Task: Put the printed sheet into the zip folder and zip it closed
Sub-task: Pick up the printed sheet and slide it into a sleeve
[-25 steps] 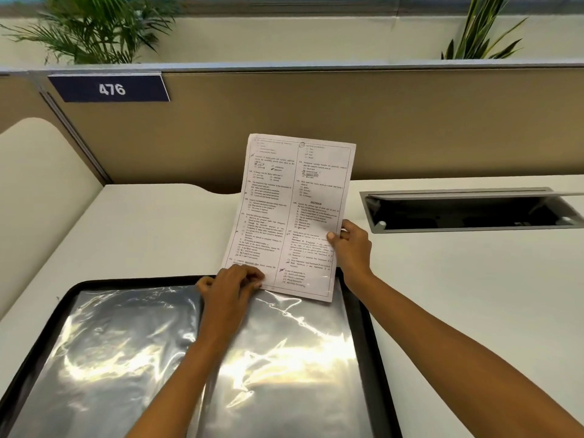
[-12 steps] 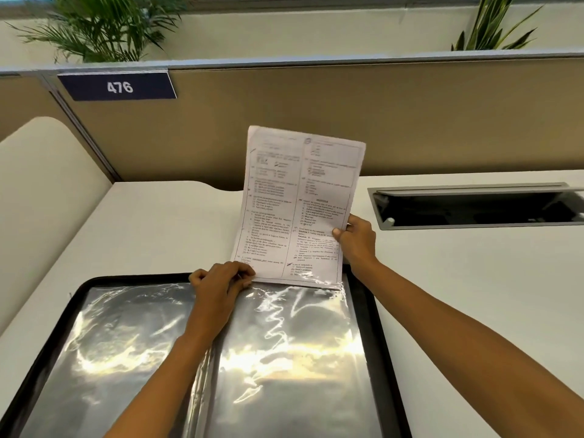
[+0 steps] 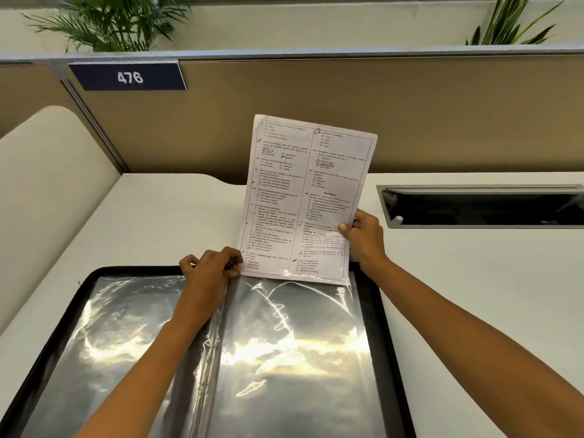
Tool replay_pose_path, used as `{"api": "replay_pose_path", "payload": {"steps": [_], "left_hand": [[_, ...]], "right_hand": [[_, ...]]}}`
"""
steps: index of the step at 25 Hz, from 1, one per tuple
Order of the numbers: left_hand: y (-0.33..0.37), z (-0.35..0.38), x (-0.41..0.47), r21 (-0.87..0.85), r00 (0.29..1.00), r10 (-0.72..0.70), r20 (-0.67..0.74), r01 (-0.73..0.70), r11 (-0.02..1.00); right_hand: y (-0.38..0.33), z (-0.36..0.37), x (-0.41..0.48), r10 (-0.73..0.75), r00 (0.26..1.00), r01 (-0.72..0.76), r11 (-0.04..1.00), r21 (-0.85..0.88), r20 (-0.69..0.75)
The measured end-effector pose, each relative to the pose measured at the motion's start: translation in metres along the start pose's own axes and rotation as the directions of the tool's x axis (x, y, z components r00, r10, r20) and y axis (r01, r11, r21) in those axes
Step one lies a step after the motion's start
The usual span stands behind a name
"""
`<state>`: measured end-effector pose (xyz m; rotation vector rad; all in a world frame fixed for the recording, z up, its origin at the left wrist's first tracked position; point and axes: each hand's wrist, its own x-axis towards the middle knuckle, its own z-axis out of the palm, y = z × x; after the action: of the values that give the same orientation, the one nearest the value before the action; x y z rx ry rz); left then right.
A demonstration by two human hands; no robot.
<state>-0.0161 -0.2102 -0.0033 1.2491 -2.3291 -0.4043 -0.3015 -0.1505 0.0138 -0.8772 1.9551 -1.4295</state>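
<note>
Right hand [image 3: 363, 238] pinches printed sheet [image 3: 303, 197], now higher; left hand [image 3: 210, 275] (curled) grips plastic sleeve [image 3: 294, 343].

Setting is reading as an office cubicle. A tan fabric partition [image 3: 410, 115] is standing beyond both grips, closing off the far edge of the white bench [image 3: 474, 295]. A navy number plate [image 3: 128, 76] marked 476 is hanging on it, up and left of the left grip [image 3: 208, 273]. A grey-framed hatch [image 3: 480, 205] is sitting recessed in the bench, right of the right grip [image 3: 363, 238]. Potted plants [image 3: 107, 23] are showing above the partition. A cream side screen [image 3: 57, 184] is rising well left of the left grip.
</note>
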Motion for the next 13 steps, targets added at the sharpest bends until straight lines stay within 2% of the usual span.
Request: {"api": "replay_pose_path", "payload": {"steps": [3,6,9,13], "left_hand": [[0.001,0.001,-0.002,-0.045,1.0,-0.028,-0.005,0.028,0.999],[0.0,0.002,-0.002,-0.05,0.999,-0.044,-0.009,0.043,0.998],[0.001,0.005,-0.002,-0.057,0.998,-0.066,-0.009,0.065,0.996],[0.013,0.009,0.0,-0.064,0.995,-0.068,0.074,0.073,0.995]], "right_hand": [[-0.003,-0.001,0.003,0.01,0.999,-0.01,1.0,-0.006,0.05],[-0.005,-0.001,0.003,0.041,0.979,-0.028,0.997,-0.069,0.199],[-0.003,0.005,-0.002,0.082,0.927,-0.059,0.996,-0.072,0.367],[-0.003,0.0,0.001,0.19,0.82,-0.206,0.978,-0.031,0.54]]}}
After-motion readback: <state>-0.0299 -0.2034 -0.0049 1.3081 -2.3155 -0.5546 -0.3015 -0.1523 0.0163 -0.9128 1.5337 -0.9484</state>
